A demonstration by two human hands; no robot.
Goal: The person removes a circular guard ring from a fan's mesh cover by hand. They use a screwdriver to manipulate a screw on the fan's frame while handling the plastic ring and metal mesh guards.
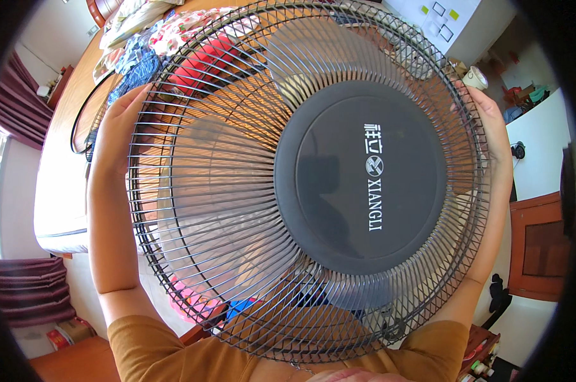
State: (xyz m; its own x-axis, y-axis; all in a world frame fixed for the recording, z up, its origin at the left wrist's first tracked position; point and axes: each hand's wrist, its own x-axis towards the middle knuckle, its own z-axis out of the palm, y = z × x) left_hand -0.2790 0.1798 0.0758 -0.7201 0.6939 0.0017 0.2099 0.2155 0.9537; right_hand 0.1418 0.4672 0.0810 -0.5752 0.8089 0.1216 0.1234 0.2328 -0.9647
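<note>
A large round fan head with a black wire guard and a dark grey centre disc fills the middle of the view, close to me and face-on. Translucent grey blades show through the wires. My left hand grips the guard's left rim, its fingers curled behind the wires. On the opposite rim, my right hand is closed round the edge, fingers partly hidden behind the mesh. Both forearms come up along the sides of the guard. Anything behind the centre disc is hidden.
Behind the fan is a bed-like wooden surface with a red object, piled clothes and a black hoop. Purple curtains hang at left. A brown wooden door panel and a white cylindrical item are at right.
</note>
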